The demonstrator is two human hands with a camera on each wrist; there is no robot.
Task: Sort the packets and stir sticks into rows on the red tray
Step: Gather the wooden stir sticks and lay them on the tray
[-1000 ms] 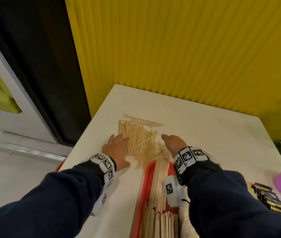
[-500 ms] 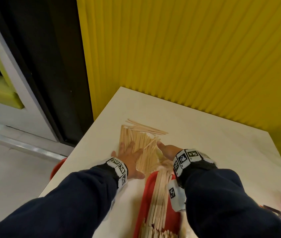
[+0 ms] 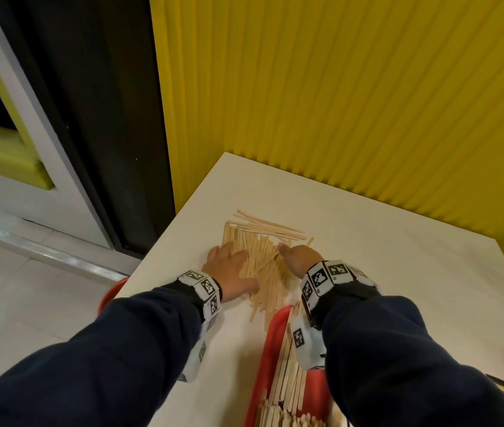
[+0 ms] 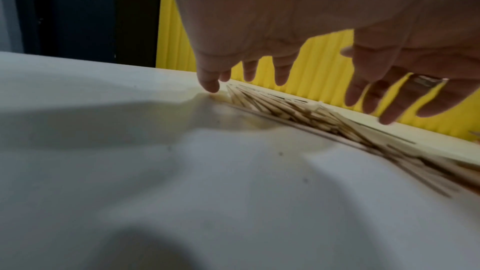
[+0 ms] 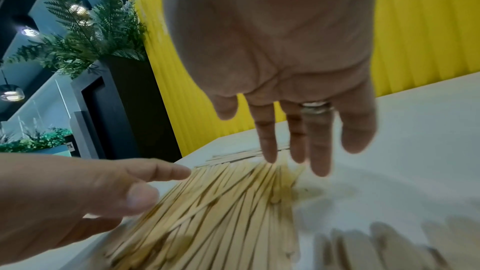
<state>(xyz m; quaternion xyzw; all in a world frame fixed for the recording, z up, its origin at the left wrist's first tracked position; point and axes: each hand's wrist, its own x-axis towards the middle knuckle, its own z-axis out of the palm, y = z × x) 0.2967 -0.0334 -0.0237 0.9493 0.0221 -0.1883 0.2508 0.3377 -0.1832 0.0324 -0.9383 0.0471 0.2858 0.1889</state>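
Loose pile of stir sticks lies on the white tabletop, just beyond the far end of the red tray. A few sticks lie crosswise at the pile's far edge. Left hand rests flat against the pile's left side, fingers straight, grip open, holding nothing. Right hand flanks the right side, fingers extended, grip likewise open; a ring shows on one finger. More sticks lie lengthwise in rows on the tray. Yellow ribbed wall stands behind the tabletop.
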